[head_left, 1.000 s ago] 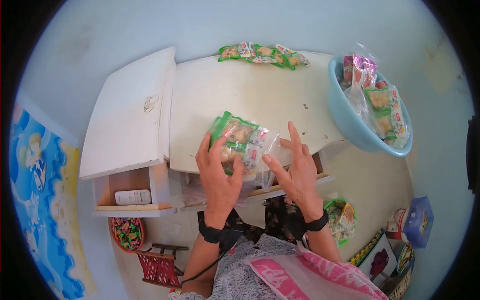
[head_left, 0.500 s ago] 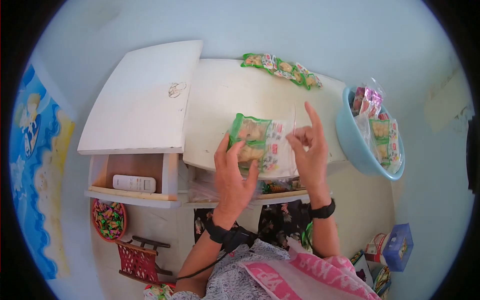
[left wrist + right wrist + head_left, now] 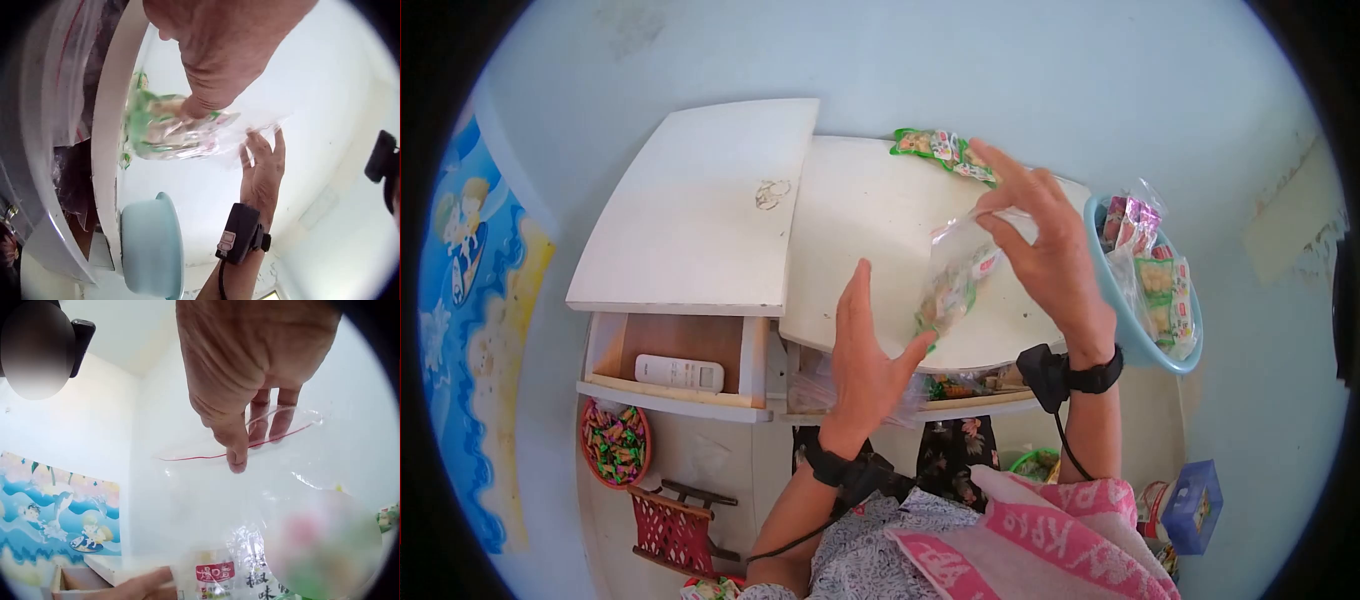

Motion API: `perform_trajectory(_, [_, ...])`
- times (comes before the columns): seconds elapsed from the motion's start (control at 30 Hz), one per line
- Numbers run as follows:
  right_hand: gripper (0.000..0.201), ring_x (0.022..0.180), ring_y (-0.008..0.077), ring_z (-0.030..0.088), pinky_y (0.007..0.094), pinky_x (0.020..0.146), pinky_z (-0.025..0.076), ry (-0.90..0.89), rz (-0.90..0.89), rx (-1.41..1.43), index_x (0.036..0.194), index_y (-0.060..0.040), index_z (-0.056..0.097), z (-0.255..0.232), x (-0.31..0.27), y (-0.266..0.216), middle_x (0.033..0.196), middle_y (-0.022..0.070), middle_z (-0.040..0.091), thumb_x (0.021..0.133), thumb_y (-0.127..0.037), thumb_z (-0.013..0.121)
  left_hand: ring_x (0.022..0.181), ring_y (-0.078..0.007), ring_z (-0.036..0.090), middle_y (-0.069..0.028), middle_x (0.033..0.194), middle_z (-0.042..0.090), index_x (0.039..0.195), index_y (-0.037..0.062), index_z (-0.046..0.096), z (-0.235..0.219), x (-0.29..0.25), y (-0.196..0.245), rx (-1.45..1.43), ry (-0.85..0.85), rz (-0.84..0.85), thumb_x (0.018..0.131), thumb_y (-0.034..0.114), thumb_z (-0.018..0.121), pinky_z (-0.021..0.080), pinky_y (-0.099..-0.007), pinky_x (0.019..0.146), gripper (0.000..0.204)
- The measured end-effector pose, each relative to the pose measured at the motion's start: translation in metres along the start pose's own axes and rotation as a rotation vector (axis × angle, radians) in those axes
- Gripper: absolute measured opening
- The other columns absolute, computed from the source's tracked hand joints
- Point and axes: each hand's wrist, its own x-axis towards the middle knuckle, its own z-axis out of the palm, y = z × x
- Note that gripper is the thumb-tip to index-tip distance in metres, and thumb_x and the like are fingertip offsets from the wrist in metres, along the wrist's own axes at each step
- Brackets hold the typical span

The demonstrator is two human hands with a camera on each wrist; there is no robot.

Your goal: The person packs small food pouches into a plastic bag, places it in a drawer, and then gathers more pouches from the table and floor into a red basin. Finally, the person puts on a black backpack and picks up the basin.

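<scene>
My right hand (image 3: pixel 1050 245) pinches the top of a clear zip bag (image 3: pixel 953 270) between thumb and fingers. A red seal line (image 3: pixel 206 457) runs along the bag's mouth, right by the thumb in the right wrist view. Green-and-white snack packets (image 3: pixel 948 300) sit low in the bag, which hangs tilted over the white desk (image 3: pixel 850 220). To the left of the bag is my left hand (image 3: pixel 868 370), its fingers straight and the thumb spread toward the bag's lower end. In the left wrist view that thumb (image 3: pixel 206 103) overlaps the bag.
More green packets (image 3: pixel 925 143) lie along the desk's back edge. A blue basin (image 3: pixel 1145 345) of bagged snacks stands at the right. Open drawers jut out in front, the left one holding a white remote (image 3: pixel 680 373). A red basket (image 3: pixel 615 445) of wrapped sweets and a stool (image 3: pixel 672 530) are below.
My right hand has gone up and to the right, lifting the bag off the desk into a tilted hang. The left hand, earlier resting on the packets, has come off them.
</scene>
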Motion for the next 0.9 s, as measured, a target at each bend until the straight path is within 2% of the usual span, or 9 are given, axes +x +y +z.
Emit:
perform_trajectory(0.17, [0.061, 0.094, 0.0197, 0.063, 0.0344, 0.093, 0.053, 0.029, 0.029, -0.037, 0.144, -0.0126, 0.063, -0.006, -0.006, -0.007, 0.098, 0.0056, 0.070, 0.087, 0.009, 0.070, 0.146, -0.0368, 0.043, -0.0243, 0.157, 0.043, 0.163, 0.0034, 0.024, 0.019, 0.015, 0.019, -0.091, -0.082, 0.051, 0.077, 0.012, 0.088, 0.040, -0.0437, 0.116, 0.108])
perform_trajectory(0.27, [0.058, 0.096, 0.0205, 0.062, 0.0360, 0.094, 0.052, 0.066, 0.052, 0.012, 0.141, -0.0123, 0.065, -0.009, -0.012, -0.006, 0.098, 0.0054, 0.071, 0.087, 0.007, 0.071, 0.135, -0.0344, 0.056, -0.0239, 0.149, 0.054, 0.160, 0.0039, 0.034, 0.032, 0.022, 0.011, -0.266, -0.066, -0.034, 0.078, 0.008, 0.087, 0.048, -0.0412, 0.109, 0.097])
perform_trajectory(0.3, [0.057, 0.097, 0.0209, 0.062, 0.0367, 0.094, 0.051, 0.081, 0.060, 0.040, 0.141, -0.0121, 0.065, -0.010, -0.014, -0.005, 0.098, 0.0054, 0.071, 0.087, 0.006, 0.072, 0.128, -0.0293, 0.060, -0.0209, 0.142, 0.059, 0.157, 0.0020, 0.038, 0.035, 0.026, 0.003, -0.285, -0.104, -0.058, 0.080, 0.007, 0.086, 0.050, -0.0381, 0.105, 0.091])
perform_trajectory(0.37, [0.059, 0.102, 0.0229, 0.061, 0.0389, 0.096, 0.050, 0.077, 0.059, 0.052, 0.143, -0.0122, 0.064, -0.009, -0.023, 0.006, 0.107, 0.0063, 0.072, 0.086, 0.003, 0.075, 0.113, -0.0192, 0.067, -0.0149, 0.127, 0.069, 0.151, -0.0018, 0.047, 0.037, 0.034, -0.014, -0.319, -0.181, -0.107, 0.083, 0.006, 0.085, 0.055, -0.0320, 0.096, 0.078])
perform_trajectory(0.5, [0.076, 0.123, 0.0297, 0.059, 0.0437, 0.104, 0.049, 0.246, -0.031, 0.014, 0.151, -0.0109, 0.053, -0.013, -0.041, 0.027, 0.129, 0.0084, 0.070, 0.082, -0.009, 0.084, 0.099, -0.0121, 0.068, -0.0089, 0.114, 0.074, 0.130, -0.0017, 0.066, 0.039, 0.038, -0.016, -0.469, -0.190, -0.244, 0.086, 0.003, 0.082, 0.058, -0.0270, 0.083, 0.047])
perform_trajectory(0.6, [0.098, 0.142, 0.0309, 0.049, 0.0512, 0.116, 0.040, 0.286, 0.198, 0.307, 0.160, -0.0112, 0.039, -0.011, -0.065, 0.036, 0.152, 0.0134, 0.055, 0.077, -0.017, 0.091, 0.088, -0.0097, 0.069, -0.0056, 0.103, 0.076, 0.117, -0.0012, 0.072, 0.038, 0.042, -0.013, -0.476, -0.155, -0.285, 0.087, 0.004, 0.082, 0.058, -0.0256, 0.075, 0.033])
perform_trajectory(0.7, [0.109, 0.147, 0.0297, 0.044, 0.0523, 0.118, 0.039, 0.210, 0.401, 0.467, 0.164, -0.0094, 0.030, 0.015, -0.091, 0.060, 0.148, 0.0157, 0.057, 0.076, -0.023, 0.093, 0.081, -0.0081, 0.068, -0.0033, 0.095, 0.076, 0.109, -0.0010, 0.075, 0.035, 0.046, -0.010, -0.449, -0.135, -0.300, 0.087, 0.004, 0.082, 0.056, -0.0248, 0.071, 0.023])
perform_trajectory(0.8, [0.110, 0.141, 0.0281, 0.049, 0.0485, 0.114, 0.043, 0.207, 0.498, 0.668, 0.163, -0.0064, 0.032, 0.050, -0.108, 0.068, 0.154, 0.0179, 0.051, 0.074, -0.023, 0.095, 0.080, -0.0082, 0.068, -0.0029, 0.093, 0.076, 0.106, -0.0005, 0.076, 0.037, 0.044, -0.014, -0.519, -0.118, -0.316, 0.087, 0.005, 0.082, 0.056, -0.0246, 0.071, 0.021])
perform_trajectory(0.9, [0.104, 0.131, 0.0229, 0.056, 0.0402, 0.107, 0.048, 0.179, 0.615, 0.931, 0.158, 0.0005, 0.037, 0.076, -0.115, 0.066, 0.147, 0.0157, 0.056, 0.074, -0.023, 0.095, 0.080, -0.0066, 0.067, -0.0016, 0.092, 0.076, 0.104, 0.0003, 0.077, 0.038, 0.040, -0.018, -0.528, -0.092, -0.292, 0.088, 0.005, 0.082, 0.054, -0.0237, 0.069, 0.018])
